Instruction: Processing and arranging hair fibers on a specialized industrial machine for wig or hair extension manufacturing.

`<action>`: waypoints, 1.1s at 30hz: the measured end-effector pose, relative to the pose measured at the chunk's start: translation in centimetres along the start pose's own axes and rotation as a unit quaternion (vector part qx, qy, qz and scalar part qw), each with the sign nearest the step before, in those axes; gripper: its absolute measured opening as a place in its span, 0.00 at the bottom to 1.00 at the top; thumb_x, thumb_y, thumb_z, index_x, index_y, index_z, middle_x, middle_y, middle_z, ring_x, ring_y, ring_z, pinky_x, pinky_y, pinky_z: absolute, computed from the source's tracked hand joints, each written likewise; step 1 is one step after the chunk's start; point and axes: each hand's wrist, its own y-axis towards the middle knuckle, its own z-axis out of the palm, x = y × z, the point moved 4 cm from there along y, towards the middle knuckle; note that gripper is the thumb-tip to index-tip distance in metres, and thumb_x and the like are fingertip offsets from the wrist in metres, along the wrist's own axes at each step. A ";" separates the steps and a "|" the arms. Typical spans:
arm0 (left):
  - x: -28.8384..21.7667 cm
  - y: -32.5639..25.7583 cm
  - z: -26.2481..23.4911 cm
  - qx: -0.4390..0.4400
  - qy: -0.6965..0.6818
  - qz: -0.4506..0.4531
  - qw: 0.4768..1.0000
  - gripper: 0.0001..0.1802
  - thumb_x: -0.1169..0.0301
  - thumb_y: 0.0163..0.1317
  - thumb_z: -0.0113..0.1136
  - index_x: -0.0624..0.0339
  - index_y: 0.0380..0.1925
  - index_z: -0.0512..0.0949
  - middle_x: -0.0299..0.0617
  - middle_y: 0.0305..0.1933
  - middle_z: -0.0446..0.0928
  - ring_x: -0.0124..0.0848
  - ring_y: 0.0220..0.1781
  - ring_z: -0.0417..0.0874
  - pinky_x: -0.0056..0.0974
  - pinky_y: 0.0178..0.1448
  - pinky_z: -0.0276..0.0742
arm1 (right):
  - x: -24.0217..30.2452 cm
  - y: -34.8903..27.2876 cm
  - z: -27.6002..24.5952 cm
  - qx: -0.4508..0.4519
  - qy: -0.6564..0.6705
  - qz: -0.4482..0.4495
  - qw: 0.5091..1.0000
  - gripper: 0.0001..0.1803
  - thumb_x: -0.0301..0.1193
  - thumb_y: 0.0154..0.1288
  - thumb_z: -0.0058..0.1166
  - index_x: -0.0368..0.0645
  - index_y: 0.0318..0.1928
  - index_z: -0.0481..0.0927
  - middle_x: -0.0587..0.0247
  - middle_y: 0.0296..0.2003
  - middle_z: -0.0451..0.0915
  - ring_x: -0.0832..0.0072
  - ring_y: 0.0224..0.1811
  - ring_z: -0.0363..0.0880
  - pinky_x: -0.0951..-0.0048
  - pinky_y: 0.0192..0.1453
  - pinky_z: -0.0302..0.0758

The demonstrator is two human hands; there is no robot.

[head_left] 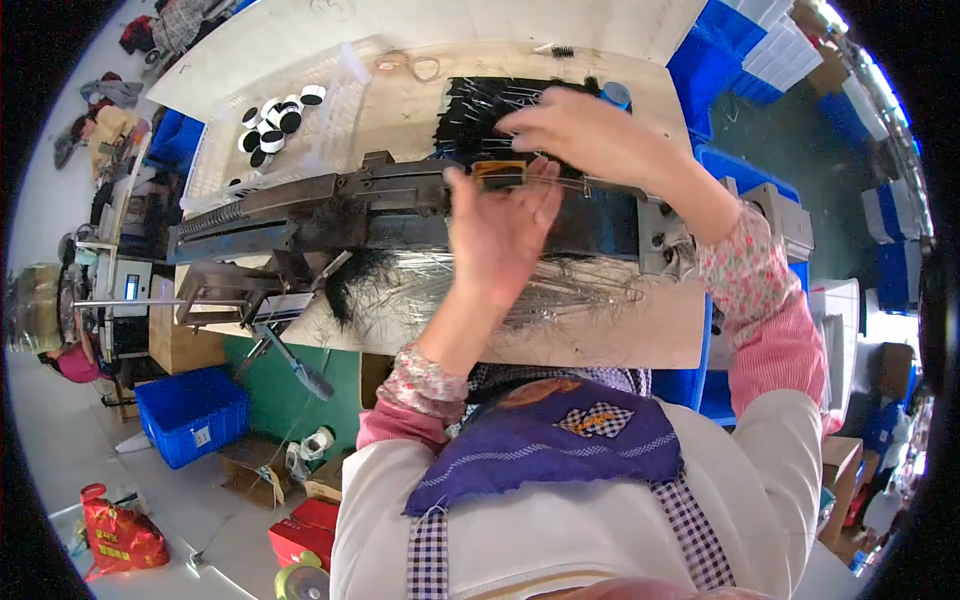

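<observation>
My left hand (500, 235) is raised palm up at the front of a long dark metal bench machine (400, 220). Its thumb and fingers are apart, and the fingertips reach a brass-coloured block (498, 172) on the machine's rail. Just beyond the rail, my right hand (590, 135) hovers over a black bristly mat (470, 105) where several thin metal rods lie. Its fingers point left and are blurred, so whether they pinch a rod cannot be made out. A thin wire runs along the rail near both hands. A loose pile of thin wires (570, 290) lies in front of the machine.
Several white-and-black round caps (270, 130) sit in a white plastic basket (340, 90) at the back left. A blue round cap (615, 95) stands behind my right hand. A metal bracket with a rod (235, 290) juts past the table's left edge. Blue crates (190, 415) stand around.
</observation>
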 end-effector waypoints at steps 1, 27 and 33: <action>-1.1 -0.2 -0.3 0.050 -0.009 -0.003 0.999 0.48 0.36 0.64 0.37 0.74 0.62 0.53 0.63 0.64 0.59 0.48 0.70 0.59 0.47 0.73 0.57 | 0.3 -0.3 -1.4 -0.046 -0.087 0.099 0.990 0.19 0.40 0.67 0.47 0.48 0.55 0.76 0.48 0.43 0.77 0.55 0.46 0.76 0.57 0.51 0.73; -1.5 -1.7 -0.3 0.023 0.022 0.074 0.997 0.34 0.47 0.70 0.36 0.75 0.50 0.66 0.58 0.61 0.66 0.47 0.68 0.63 0.47 0.76 0.53 | 2.6 -0.9 0.5 -0.221 -0.113 -0.033 0.968 0.07 0.31 0.55 0.57 0.49 0.36 0.84 0.67 0.26 0.77 0.68 0.36 0.79 0.66 0.52 0.64; -1.6 -1.6 -0.2 0.052 0.027 0.062 0.996 0.34 0.44 0.69 0.39 0.68 0.54 0.64 0.49 0.60 0.67 0.40 0.65 0.67 0.42 0.73 0.58 | 1.5 -0.2 1.0 -0.187 -0.091 -0.024 0.978 0.09 0.32 0.56 0.56 0.50 0.37 0.84 0.65 0.29 0.77 0.66 0.38 0.78 0.64 0.51 0.67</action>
